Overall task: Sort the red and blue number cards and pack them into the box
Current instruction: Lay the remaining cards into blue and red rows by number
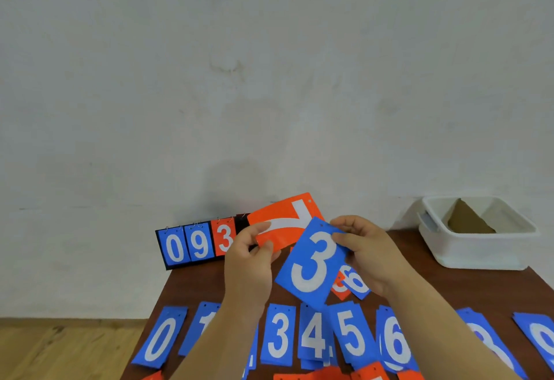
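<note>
My left hand (250, 262) pinches a red card (281, 218) marked 7, held sideways above the table. A blue card (311, 262) marked 3 is pinched at its top corner by my right hand (364, 255), overlapping the red one. Blue number cards (280, 337) lie in a row from 0 to 9 along the near part of the brown table (207, 283). Red cards (338, 375) peek in at the bottom edge. A small mixed pile (352, 285) lies under my right hand. The white box (476, 245) stands at the table's far right corner.
A black flip scoreboard (198, 245) showing 0, 9, 3 leans against the wall at the table's back. Brown cardboard (467, 218) lies inside the white box. Wooden floor (66, 349) shows to the left of the table.
</note>
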Demonstrator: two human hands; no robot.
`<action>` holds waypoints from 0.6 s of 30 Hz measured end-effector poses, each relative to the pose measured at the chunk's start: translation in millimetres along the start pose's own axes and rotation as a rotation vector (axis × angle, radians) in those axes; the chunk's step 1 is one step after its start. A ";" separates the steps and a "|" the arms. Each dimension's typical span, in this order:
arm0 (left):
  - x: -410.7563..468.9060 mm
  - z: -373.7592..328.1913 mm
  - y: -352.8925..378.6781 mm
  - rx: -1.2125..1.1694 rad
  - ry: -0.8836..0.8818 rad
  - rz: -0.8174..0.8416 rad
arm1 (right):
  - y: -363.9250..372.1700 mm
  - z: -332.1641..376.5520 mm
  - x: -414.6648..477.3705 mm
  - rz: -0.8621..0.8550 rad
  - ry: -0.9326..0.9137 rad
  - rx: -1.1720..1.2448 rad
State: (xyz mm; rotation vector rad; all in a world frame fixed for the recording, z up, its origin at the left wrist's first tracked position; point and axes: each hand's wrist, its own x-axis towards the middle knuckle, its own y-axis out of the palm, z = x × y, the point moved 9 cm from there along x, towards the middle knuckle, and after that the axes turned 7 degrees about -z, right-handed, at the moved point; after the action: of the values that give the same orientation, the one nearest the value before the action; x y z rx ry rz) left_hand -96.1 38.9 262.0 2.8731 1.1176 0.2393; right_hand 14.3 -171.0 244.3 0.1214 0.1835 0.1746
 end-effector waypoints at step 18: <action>15.5 -5.2 14.7 0.306 -0.102 0.540 | 40.3 32.7 15.6 0.291 -0.073 -0.451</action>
State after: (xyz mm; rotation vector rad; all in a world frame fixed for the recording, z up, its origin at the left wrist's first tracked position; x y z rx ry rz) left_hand -75.8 38.5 270.6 3.3589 0.3647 -0.0704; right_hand 29.2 -132.2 279.0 -0.2964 0.0492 0.4954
